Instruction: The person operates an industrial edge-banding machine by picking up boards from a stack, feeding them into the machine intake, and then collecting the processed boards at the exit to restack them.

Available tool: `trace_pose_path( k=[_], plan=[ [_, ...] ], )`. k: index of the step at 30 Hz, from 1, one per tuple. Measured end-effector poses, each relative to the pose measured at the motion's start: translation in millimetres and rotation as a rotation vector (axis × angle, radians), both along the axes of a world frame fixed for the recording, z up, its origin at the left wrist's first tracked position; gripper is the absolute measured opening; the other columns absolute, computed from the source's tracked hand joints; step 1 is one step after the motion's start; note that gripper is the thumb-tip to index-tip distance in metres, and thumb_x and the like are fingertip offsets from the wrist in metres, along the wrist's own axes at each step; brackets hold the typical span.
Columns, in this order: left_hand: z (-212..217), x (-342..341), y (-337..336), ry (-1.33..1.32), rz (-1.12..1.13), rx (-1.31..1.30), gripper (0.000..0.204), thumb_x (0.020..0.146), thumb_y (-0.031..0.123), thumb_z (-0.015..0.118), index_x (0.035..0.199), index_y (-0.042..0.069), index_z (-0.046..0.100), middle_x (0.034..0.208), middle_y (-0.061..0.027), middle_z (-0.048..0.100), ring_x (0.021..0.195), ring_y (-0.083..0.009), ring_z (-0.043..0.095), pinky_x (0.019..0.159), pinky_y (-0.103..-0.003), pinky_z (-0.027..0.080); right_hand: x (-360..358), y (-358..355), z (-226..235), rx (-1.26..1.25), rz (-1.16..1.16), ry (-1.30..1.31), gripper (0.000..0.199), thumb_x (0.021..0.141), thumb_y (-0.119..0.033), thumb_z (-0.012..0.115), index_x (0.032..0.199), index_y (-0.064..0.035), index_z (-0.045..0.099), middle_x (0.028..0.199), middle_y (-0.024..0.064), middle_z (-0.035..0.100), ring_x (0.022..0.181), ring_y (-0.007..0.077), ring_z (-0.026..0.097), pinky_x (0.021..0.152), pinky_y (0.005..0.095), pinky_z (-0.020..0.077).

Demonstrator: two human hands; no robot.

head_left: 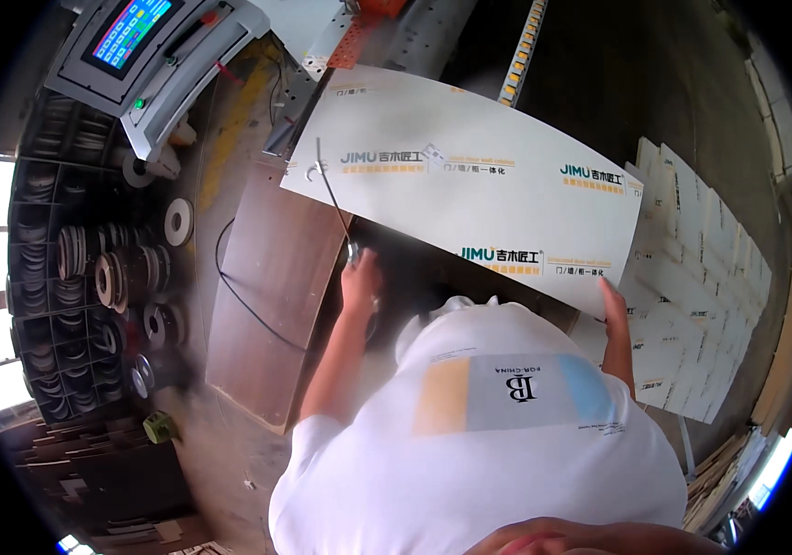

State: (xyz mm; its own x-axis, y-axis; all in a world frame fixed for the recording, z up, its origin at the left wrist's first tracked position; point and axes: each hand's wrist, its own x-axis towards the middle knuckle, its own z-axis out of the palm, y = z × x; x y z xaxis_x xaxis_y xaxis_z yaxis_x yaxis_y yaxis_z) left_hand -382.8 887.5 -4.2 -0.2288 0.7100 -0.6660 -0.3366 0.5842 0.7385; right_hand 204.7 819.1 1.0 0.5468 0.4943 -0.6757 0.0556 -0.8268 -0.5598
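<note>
White printed panel (498, 190) beneath thin-nozzled tool (352, 251)

A white panel (507, 213) shows a smooth printed face with a soft sheen, while a slim rod (334, 203) has the look of bare metal. A brown board (262, 268) wears an even, faintly glossy, wood-toned finish. Matt white cloth makes up the shirt (507, 472); a glossy screen (132, 32) sits in a smooth grey casing (74, 76), and a perforated orange plate (347, 48) looks metallic.
</note>
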Motion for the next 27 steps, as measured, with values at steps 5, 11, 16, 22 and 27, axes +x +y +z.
trace_pose_path(
  k=[5, 11, 16, 22, 27],
  plan=[
    [32.8, 48.5, 44.7, -0.125, 0.114, 0.026, 0.050, 0.102, 0.035, 0.061, 0.140, 0.003, 0.052, 0.142, -0.0099, 0.052, 0.135, -0.0227, 0.047, 0.092, -0.039, 0.057, -4.4, 10.1, 5.5, -0.035, 0.028, -0.005, 0.070, 0.086, -0.058, 0.071, 0.128, -0.0030, 0.065, 0.113, 0.0119, 0.069, 0.091, 0.0218, 0.067, 0.065, 0.0380, 0.0549],
    [35.7, 73.3, 38.1, -0.154, 0.067, 0.058, 0.057, 0.102, 0.037, 0.060, 0.150, 0.009, 0.045, 0.144, -0.0017, 0.053, 0.133, -0.0122, 0.045, 0.109, -0.035, 0.036, 16.8, 2.9, -18.6, 0.061, 0.219, 0.017, 0.058, 0.082, -0.041, 0.080, 0.122, -0.0011, 0.070, 0.111, 0.0090, 0.073, 0.098, 0.0199, 0.068, 0.085, 0.0355, 0.0529],
    [35.2, 73.0, 48.2, -0.191, 0.083, 0.029, 0.056, 0.103, 0.034, 0.059, 0.151, 0.011, 0.044, 0.144, -0.0018, 0.055, 0.137, -0.0132, 0.044, 0.110, -0.035, 0.035, 12.9, 1.0, -25.6, 0.258, 0.244, 0.022, 0.053, 0.084, -0.036, 0.079, 0.123, -0.0020, 0.069, 0.115, 0.0083, 0.073, 0.105, 0.0203, 0.066, 0.094, 0.0356, 0.0493],
    [25.6, 89.0, 122.3, -0.190, 0.113, 0.167, 0.053, 0.103, 0.037, 0.059, 0.148, 0.012, 0.047, 0.147, -0.0016, 0.052, 0.138, -0.0167, 0.044, 0.109, -0.042, 0.039, 30.1, 84.7, -14.6, 0.182, 0.268, -0.048, 0.052, 0.085, -0.036, 0.078, 0.124, -0.0020, 0.068, 0.117, 0.0096, 0.072, 0.108, 0.0209, 0.066, 0.095, 0.0358, 0.0489],
    [8.6, 113.4, 197.5, -0.211, 0.143, 0.178, 0.045, 0.102, 0.038, 0.059, 0.138, 0.011, 0.055, 0.128, -0.0004, 0.059, 0.120, -0.0155, 0.054, 0.102, -0.042, 0.046, 47.1, 169.3, 17.5, 0.189, 0.281, -0.042, 0.053, 0.086, -0.036, 0.077, 0.125, -0.0006, 0.067, 0.119, 0.0108, 0.071, 0.108, 0.0208, 0.066, 0.095, 0.0356, 0.0497]
  ],
)
